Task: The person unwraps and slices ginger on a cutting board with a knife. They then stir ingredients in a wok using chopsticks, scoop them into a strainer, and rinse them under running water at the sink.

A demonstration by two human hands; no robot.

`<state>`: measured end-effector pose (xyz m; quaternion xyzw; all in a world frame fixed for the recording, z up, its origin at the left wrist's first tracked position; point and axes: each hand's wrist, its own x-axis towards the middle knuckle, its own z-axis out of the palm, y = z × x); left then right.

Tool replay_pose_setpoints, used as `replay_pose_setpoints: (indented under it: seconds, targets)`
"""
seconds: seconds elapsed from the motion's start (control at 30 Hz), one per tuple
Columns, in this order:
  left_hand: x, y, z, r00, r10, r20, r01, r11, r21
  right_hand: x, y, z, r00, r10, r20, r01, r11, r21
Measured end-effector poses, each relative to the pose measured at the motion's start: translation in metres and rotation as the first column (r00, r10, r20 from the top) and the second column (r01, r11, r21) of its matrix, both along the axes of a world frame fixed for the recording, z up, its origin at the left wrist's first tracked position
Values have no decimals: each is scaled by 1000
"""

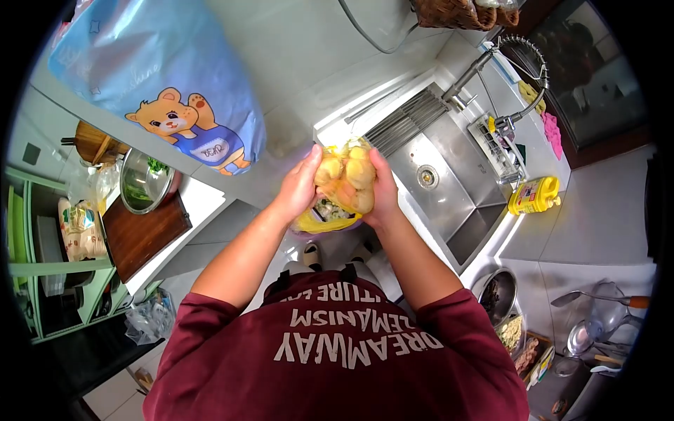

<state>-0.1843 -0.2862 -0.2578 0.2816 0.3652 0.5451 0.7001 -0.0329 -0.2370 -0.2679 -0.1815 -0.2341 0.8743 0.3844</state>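
A maroon shirt (330,344) is nearest, well before the sink (460,172). Left of the sink, the bag (345,177) of round yellow produce is clasped between left hand (300,184) and right hand (382,189). Also left of the sink, lower, is a yellow-lined bin (324,226); right of it, a bottle (535,196); far left, a board (144,242).

White light pours across the middle, and there's the glare, burning out at the top of the plastic bag (347,175)! Bright streaks gleam on the steel sink (460,175), while the dark glass (583,56) at upper right gives back dim reflections; the lower left runs murky, fisheye distortion bows the edges, and the corners drop to solid black
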Motion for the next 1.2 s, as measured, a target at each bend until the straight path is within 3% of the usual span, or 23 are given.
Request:
replay_pose_setpoints:
  seconds: [0.1, 0.2, 0.3, 0.4, 0.5, 0.6, 0.8, 0.83, 1.0, 1.1, 1.2]
  targets:
    - [14, 0, 8, 977, 156, -148, -158, 987, -1, 11, 5, -5, 998, -37, 42, 32, 994, 107]
    - [11, 5, -4, 971, 48, -235, -8, 986, 166, 24, 13, -8, 971, -112, 211, 79, 984, 158]
    - [13, 5, -4, 927, 32, -373, 32, 986, 164, 35, 20, -1, 942, -145, 303, 67, 964, 256]
    - [29, 5, -1, 967, 97, -236, -49, 978, 202, 43, 23, 1, 961, -137, 242, 67, 959, 277]
    - [32, 5, -8, 925, 109, -365, -40, 981, 191, 47, 23, 5, 968, -124, 217, 57, 955, 292]
    - [42, 8, -5, 899, 310, -308, -238, 938, 250, 52, 23, 1, 958, -140, 252, 48, 939, 341]
    - [45, 15, -25, 962, 274, -6, -268, 945, 186, 65, 27, 0, 875, -59, 480, -134, 925, 356]
    - [45, 14, -27, 967, 255, 28, -256, 949, 183, 65, 26, 1, 888, -105, 447, -97, 908, 407]
    - [44, 15, -27, 970, 215, -112, -191, 962, 195, 63, 20, 4, 861, -394, 320, 102, 752, 651]
    - [44, 14, -24, 964, 196, -180, -156, 964, 216, 69, 26, 10, 716, -587, 378, -82, 467, 880]
    - [43, 15, -23, 960, 169, -222, -114, 964, 239, 73, 26, 16, 666, -665, 338, -150, 325, 934]
